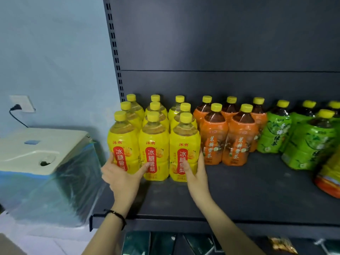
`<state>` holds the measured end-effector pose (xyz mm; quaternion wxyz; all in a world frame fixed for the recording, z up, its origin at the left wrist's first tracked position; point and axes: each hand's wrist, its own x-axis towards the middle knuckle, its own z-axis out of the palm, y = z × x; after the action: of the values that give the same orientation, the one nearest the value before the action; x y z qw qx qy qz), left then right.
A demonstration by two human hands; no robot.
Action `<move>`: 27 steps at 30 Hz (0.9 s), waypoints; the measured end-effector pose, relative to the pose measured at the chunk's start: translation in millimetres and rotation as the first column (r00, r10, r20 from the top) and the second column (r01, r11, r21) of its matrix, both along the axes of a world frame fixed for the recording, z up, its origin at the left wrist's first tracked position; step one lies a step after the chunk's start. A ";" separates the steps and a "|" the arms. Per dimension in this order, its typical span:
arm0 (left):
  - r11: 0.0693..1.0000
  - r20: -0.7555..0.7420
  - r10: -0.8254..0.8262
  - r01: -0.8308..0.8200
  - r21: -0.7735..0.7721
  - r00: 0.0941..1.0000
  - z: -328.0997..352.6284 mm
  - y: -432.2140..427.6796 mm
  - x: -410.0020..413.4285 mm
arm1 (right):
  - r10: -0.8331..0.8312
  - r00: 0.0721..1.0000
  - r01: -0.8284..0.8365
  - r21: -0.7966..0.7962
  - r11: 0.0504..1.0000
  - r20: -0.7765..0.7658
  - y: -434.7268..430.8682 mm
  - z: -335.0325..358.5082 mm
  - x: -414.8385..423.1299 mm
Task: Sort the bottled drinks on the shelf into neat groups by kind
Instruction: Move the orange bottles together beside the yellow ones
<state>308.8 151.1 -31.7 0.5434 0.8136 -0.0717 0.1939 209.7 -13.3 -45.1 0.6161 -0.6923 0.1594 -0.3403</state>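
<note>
— Down at six o'clock, why do both hands hug the yellow bottles (pixel 153 144)?
— Left hand (pixel 121 176) and right hand (pixel 196 173), spread wide, squeeze the block's sides so it sits straight at nine o'clock on the shelf (pixel 248 190).

Rear yellow bottles (pixel 155 107) stand behind the front row; only caps and shoulders visible. Green bottles (pixel 311 140), right of the yellow group, run off the frame's right edge; count not determinable. One orange-labelled bottle (pixel 327 183) further right is cropped, orientation unclear. Packages (pixel 165 243) below the yellow group are cut by the bottom edge; print illegible.
</note>
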 end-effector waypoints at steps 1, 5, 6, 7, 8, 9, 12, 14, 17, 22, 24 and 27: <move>1.000 -0.006 -0.006 0.006 0.015 1.000 -0.1 0.0 1.1 | 0.006 1.000 -0.006 0.015 1.000 -0.005 1.2 2.4 -0.9; 0.992 0.002 -0.106 0.105 0.067 0.994 -3.6 13.8 10.7 | 0.057 0.998 -0.055 0.027 0.998 -0.040 0.5 13.1 -9.4; 0.987 0.013 -0.135 0.133 0.084 0.991 -5.9 21.0 13.2 | 0.068 0.997 -0.067 0.023 0.997 -0.043 -1.5 14.8 -12.6; 0.983 0.027 -0.161 0.157 0.098 0.987 -7.8 27.7 14.3 | 0.067 0.996 -0.067 0.011 0.998 -0.050 -4.3 15.5 -15.3; 0.978 0.036 -0.188 0.183 0.101 0.982 -8.1 34.1 13.4 | 0.050 0.996 -0.051 -0.008 0.999 -0.070 -6.7 16.5 -18.4; 0.974 0.036 -0.212 0.208 0.092 0.977 -7.2 39.3 10.4 | 0.018 0.995 -0.021 -0.025 0.999 -0.097 -9.4 17.6 -22.0; 0.968 0.003 -0.234 0.233 0.091 0.972 -3.3 42.4 -8.3 | -0.084 0.983 0.071 -0.086 0.994 -0.161 -20.4 21.2 -36.7; 0.957 -0.003 -0.266 0.265 0.122 0.964 -0.3 34.1 -25.4 | -0.128 0.974 0.099 -0.157 0.983 -0.186 -30.6 22.8 -52.7; 0.918 -0.017 -0.373 0.372 0.137 0.928 4.3 7.7 -55.8 | -0.185 0.959 0.128 -0.254 0.959 -0.215 -52.4 26.5 -86.4; 0.830 -0.052 -0.534 0.535 0.161 0.844 9.0 -61.6 -118.8 | -0.293 0.927 0.206 -0.338 0.918 -0.232 -104.5 36.3 -164.8; 0.802 -0.058 -0.572 0.573 0.165 0.818 9.6 -91.7 -145.9 | -0.315 0.919 0.223 -0.347 0.911 -0.237 -127.6 37.0 -201.8; 0.761 -0.069 -0.620 0.621 0.188 0.781 9.5 -139.0 -188.4 | -0.346 0.911 0.263 -0.334 0.905 -0.223 -164.3 35.7 -262.8</move>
<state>120.4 12.1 -22.2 0.4922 0.7947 -0.3552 -0.0059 -53.2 -177.6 -9.4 0.4154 -0.7836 0.2983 -0.3528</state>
